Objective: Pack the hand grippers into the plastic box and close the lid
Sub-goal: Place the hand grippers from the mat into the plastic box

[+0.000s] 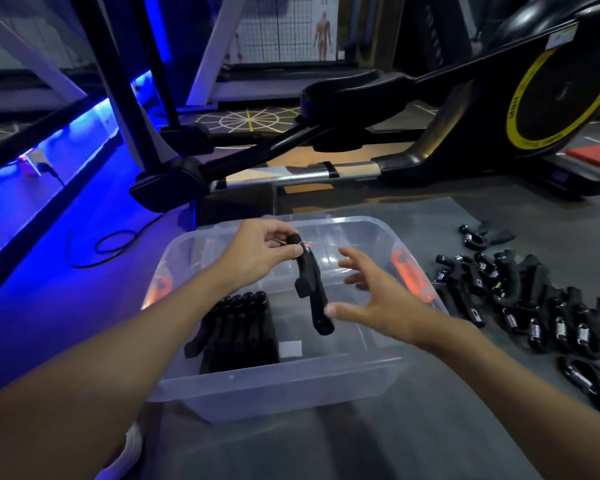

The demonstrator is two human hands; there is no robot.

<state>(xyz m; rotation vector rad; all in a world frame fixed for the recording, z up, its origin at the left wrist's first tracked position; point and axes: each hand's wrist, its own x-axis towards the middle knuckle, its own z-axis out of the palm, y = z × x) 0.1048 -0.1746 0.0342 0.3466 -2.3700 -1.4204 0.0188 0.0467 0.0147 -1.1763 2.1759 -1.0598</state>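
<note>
Left hand [262, 251] pinches hand gripper [310, 289] by spring end, hanging over plastic box [274, 386]. Right hand [371, 299] beside it, fingers spread, holding nothing. Row of packed grippers [238, 330] stands inside box. Loose grippers [534, 306] remain on floor. Lid not seen; closing outstanding.

Single head cam, wide-angle, looks fwd & down, close over the plastic box [278, 379].
</note>
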